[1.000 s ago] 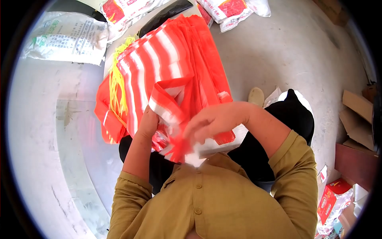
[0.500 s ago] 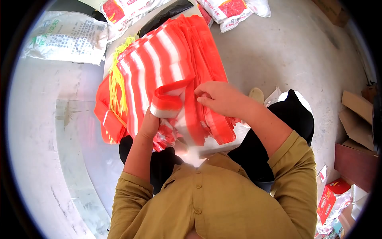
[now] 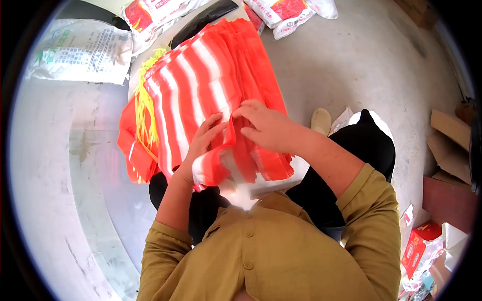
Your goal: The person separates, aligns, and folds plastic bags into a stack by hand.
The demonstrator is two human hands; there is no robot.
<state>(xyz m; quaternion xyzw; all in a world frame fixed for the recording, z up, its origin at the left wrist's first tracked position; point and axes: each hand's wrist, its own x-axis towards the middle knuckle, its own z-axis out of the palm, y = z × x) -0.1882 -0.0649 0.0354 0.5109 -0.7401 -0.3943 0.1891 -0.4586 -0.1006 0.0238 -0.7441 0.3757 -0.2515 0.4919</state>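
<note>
Probably light, soft and slippery (thin sheeting, seemingly), the red-and-white striped stack (image 3: 186, 95) lies beneath both hands in the head view. Fingers of the left hand (image 3: 200, 143) bend, those of the right hand (image 3: 268, 129) curl, beside a raised fold (image 3: 230, 134); whether either pinches, I cannot tell. Best held along that edge.

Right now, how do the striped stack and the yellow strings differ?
Colour: the stack is red and white; the strings are plain yellow.
Form: the stack is broad, layered sheets; the strings are thin, loose strands in a bunch.
Size: the stack covers far more area than the strings.
Shared: both look limp, and they meet along the stack's left side.
</note>
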